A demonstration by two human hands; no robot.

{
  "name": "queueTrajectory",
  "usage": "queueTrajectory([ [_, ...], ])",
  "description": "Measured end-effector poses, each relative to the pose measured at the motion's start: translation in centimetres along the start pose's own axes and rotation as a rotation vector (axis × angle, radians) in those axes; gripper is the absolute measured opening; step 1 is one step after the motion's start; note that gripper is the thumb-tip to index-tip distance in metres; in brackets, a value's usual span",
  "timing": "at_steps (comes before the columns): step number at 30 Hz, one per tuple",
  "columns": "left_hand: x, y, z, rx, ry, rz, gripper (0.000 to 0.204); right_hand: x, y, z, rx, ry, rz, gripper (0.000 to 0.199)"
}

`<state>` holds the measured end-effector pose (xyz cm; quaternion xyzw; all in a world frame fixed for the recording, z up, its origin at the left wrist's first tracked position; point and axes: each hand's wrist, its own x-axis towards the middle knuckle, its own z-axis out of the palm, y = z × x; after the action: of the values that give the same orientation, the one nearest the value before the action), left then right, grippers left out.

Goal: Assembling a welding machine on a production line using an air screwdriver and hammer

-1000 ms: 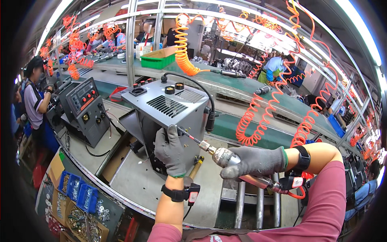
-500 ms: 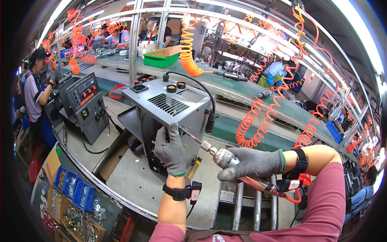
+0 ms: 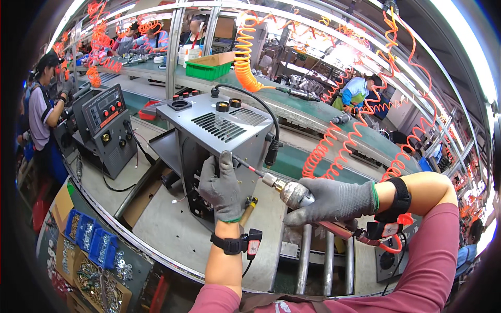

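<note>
A grey metal machine housing (image 3: 195, 116) with a slotted top, a black cable and an open front stands before me. My right hand (image 3: 339, 201), in a grey glove, is wrapped round a pneumatic screwdriver (image 3: 295, 195), its long bit pointing up-left at the housing's upper front edge. At that edge my left hand (image 3: 221, 189), gloved too, is closed with its fingers curled and pressed right beside the bit's tip. Any screw or small part between those fingers is hidden. A red hose (image 3: 401, 244) trails from the screwdriver's rear end.
A second welding-type machine (image 3: 107, 133) with red knobs stands to the left. Lower left are blue bins (image 3: 103, 249) of screws and washers. Metal rollers (image 3: 329, 258) lie in front on the right. Coiled orange hoses (image 3: 243, 57) hang over the far bench. Co-workers stand left and beyond.
My right hand and forearm have shifted slightly right with the screwdriver. The bit's tip and my left hand stay at the housing's edge. The whole view has moved a little.
</note>
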<state>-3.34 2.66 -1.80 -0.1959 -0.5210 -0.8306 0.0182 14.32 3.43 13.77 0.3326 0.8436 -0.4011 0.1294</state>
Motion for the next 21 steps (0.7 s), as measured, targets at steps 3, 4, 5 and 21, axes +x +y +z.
queueTrajectory([
  [3,-0.1,-0.3,0.0,0.002,0.006,0.006,0.035,-0.6,-1.2,0.0,-0.043,0.022,0.048,0.063],
  [4,0.0,-0.1,0.0,-0.001,0.003,0.003,0.035,-0.4,-0.9,0.0,-0.072,0.028,0.07,0.063],
  [5,0.1,0.3,0.0,0.003,0.001,0.015,0.034,-0.4,-0.8,0.0,-0.1,0.034,0.092,0.064],
  [21,1.5,0.3,-1.9,-0.176,-0.321,-0.075,0.038,0.8,5.0,1.1,0.198,-0.013,-0.233,0.052],
])
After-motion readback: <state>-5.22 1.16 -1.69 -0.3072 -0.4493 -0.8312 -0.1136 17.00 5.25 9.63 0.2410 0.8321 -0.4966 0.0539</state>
